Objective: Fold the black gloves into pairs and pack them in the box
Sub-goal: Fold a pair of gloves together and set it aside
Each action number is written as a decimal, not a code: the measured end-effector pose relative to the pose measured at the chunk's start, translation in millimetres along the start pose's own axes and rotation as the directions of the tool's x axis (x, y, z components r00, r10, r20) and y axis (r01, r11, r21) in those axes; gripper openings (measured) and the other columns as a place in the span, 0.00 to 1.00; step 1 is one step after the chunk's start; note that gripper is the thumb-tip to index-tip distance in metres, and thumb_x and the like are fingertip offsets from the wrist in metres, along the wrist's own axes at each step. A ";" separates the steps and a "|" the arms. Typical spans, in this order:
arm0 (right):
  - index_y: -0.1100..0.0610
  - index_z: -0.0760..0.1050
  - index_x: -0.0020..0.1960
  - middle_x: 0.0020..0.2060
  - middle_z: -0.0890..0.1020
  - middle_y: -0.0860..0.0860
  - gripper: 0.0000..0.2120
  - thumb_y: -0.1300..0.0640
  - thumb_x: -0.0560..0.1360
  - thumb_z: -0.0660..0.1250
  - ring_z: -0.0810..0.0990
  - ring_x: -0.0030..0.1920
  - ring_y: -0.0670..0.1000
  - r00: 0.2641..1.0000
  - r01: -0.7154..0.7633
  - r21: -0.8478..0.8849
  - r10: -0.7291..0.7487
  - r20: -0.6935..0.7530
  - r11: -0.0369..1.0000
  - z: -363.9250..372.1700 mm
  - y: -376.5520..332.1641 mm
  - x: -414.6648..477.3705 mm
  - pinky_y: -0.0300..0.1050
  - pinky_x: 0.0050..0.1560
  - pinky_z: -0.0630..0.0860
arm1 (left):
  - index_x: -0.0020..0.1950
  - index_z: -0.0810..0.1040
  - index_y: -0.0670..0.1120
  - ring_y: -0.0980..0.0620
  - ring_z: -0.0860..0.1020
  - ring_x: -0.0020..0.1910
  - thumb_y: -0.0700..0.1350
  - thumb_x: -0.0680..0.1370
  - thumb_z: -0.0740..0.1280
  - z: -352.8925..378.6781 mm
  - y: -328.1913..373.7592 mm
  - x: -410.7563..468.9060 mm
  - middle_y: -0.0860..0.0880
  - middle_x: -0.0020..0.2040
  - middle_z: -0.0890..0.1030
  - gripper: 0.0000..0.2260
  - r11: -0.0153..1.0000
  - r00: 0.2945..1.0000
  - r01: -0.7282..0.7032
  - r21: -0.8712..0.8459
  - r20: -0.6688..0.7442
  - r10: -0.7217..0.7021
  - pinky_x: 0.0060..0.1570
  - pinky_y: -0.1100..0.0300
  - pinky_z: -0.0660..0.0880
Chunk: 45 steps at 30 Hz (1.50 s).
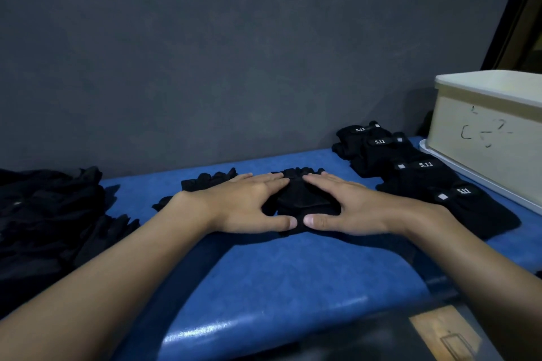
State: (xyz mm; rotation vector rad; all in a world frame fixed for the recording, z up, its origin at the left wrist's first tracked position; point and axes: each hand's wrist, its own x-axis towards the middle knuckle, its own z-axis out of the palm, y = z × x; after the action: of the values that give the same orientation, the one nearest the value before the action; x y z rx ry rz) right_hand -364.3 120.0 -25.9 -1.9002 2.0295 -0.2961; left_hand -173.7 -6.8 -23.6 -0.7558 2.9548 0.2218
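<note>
From the head view: pressing down on a black fingerless fabric glove (pixel 305 202) in the middle of the blue padded worktop (pixel 293 278), with left hand (pixel 246 208) and right hand (pixel 352 211) both spread flat, fingers straight, thumbs nearly meeting at the glove's near edge, gripping nothing. Lying just behind the left hand and partly hidden by it, a second loose black glove (pixel 211 180). Crowding the left side of the worktop, a heap of unsorted black gloves (pixel 44 214), near the left forearm but apart from the hand. Running diagonally on the right, from the back edge toward the near right, a row of overlapping folded black glove pairs with white "5.11" labels (pixel 410 173), its nearest pair lying just beside the right wrist. Standing at the far right edge, a cream rectangular box (pixel 484 132) with black scribbles on its side, sitting on a white tray-like lid (pixel 469 179), close alongside the row. Leaving bare blue surface open between the forearms and toward the near edge. Closing off the back, a dark grey wall (pixel 234 53).
</note>
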 end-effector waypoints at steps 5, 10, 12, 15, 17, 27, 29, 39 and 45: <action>0.46 0.49 0.80 0.79 0.48 0.42 0.41 0.32 0.75 0.60 0.43 0.79 0.44 0.994 -0.064 -0.174 0.079 0.081 0.983 -1.4 8.5 1.9 0.51 0.78 0.45 | 0.81 0.49 0.56 0.59 0.46 0.80 0.73 0.75 0.52 6.5 -2.9 -1.0 0.57 0.81 0.49 0.39 0.996 0.999 0.008 0.087 0.050 -0.012 0.79 0.51 0.42; 0.49 0.52 0.80 0.80 0.51 0.44 0.41 0.32 0.74 0.62 0.43 0.79 0.44 0.999 -0.040 -0.171 0.044 0.020 0.984 -1.6 7.3 7.6 0.49 0.79 0.47 | 0.82 0.51 0.54 0.59 0.42 0.79 0.70 0.78 0.51 6.2 -3.3 3.9 0.56 0.82 0.50 0.36 0.992 1.000 -0.004 0.127 -0.007 0.005 0.78 0.48 0.40; 0.48 0.53 0.79 0.79 0.52 0.44 0.42 0.33 0.73 0.64 0.43 0.78 0.43 1.000 -0.018 -0.136 0.019 0.004 0.991 -4.9 2.2 6.5 0.48 0.78 0.47 | 0.81 0.53 0.54 0.60 0.43 0.79 0.69 0.78 0.52 4.8 -6.2 -1.4 0.56 0.81 0.52 0.35 0.995 0.999 -0.007 0.096 -0.047 0.012 0.78 0.49 0.40; 0.48 0.56 0.79 0.78 0.56 0.44 0.39 0.36 0.74 0.67 0.45 0.79 0.45 0.999 0.032 -0.107 -0.036 -0.034 0.994 -8.9 -8.6 7.1 0.47 0.78 0.49 | 0.80 0.57 0.55 0.60 0.46 0.80 0.67 0.79 0.53 -0.5 -11.9 -14.6 0.57 0.81 0.56 0.32 0.998 0.993 0.006 0.057 -0.122 0.001 0.79 0.50 0.42; 0.48 0.58 0.78 0.78 0.60 0.44 0.37 0.38 0.74 0.66 0.47 0.79 0.44 0.996 0.069 -0.075 -0.073 -0.055 0.995 -9.2 -16.8 10.5 0.48 0.78 0.51 | 0.79 0.61 0.55 0.59 0.48 0.80 0.66 0.80 0.54 -7.0 -16.8 -25.8 0.56 0.80 0.60 0.30 0.998 0.984 0.024 0.052 -0.176 -0.014 0.79 0.50 0.44; 0.44 0.66 0.73 0.76 0.63 0.44 0.30 0.36 0.74 0.65 0.53 0.76 0.38 0.958 0.266 0.077 -0.255 -0.127 0.961 16.4 -90.2 47.7 0.44 0.76 0.57 | 0.74 0.69 0.58 0.58 0.57 0.78 0.72 0.71 0.45 -28.0 -73.5 -142.3 0.59 0.74 0.68 0.37 0.968 0.881 0.243 -0.058 -0.405 -0.245 0.78 0.52 0.51; 0.44 0.69 0.71 0.73 0.68 0.42 0.25 0.40 0.75 0.66 0.65 0.73 0.42 0.952 0.291 0.120 -0.275 -0.134 0.949 21.5 -114.7 54.0 0.46 0.72 0.66 | 0.73 0.70 0.57 0.58 0.58 0.77 0.72 0.72 0.46 -24.1 -88.8 -167.8 0.59 0.73 0.70 0.35 0.950 0.844 0.301 -0.078 -0.442 -0.304 0.77 0.51 0.53; 0.44 0.72 0.68 0.63 0.75 0.35 0.19 0.43 0.78 0.64 0.73 0.59 0.36 0.905 0.424 0.169 -0.410 -0.113 0.890 55.2 -215.9 99.5 0.33 0.61 0.66 | 0.75 0.66 0.58 0.56 0.52 0.79 0.70 0.73 0.47 -8.0 -133.7 -242.0 0.58 0.76 0.65 0.34 0.826 0.715 0.547 -0.137 -0.435 -0.547 0.78 0.49 0.44; 0.45 0.71 0.69 0.67 0.75 0.44 0.20 0.45 0.78 0.65 0.70 0.69 0.42 0.906 0.423 0.220 -0.414 -0.089 0.879 74.6 -244.2 132.3 0.46 0.70 0.68 | 0.79 0.53 0.60 0.54 0.47 0.80 0.66 0.79 0.56 3.8 -142.7 -253.2 0.60 0.80 0.54 0.31 0.765 0.722 0.638 -0.092 -0.275 -0.635 0.77 0.41 0.42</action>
State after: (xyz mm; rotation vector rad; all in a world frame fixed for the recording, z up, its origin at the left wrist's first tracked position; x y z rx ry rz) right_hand -116.4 -25.3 -15.9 -2.1725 1.5009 -0.6549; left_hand 116.8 -10.8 -14.9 -1.8862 2.7020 0.0410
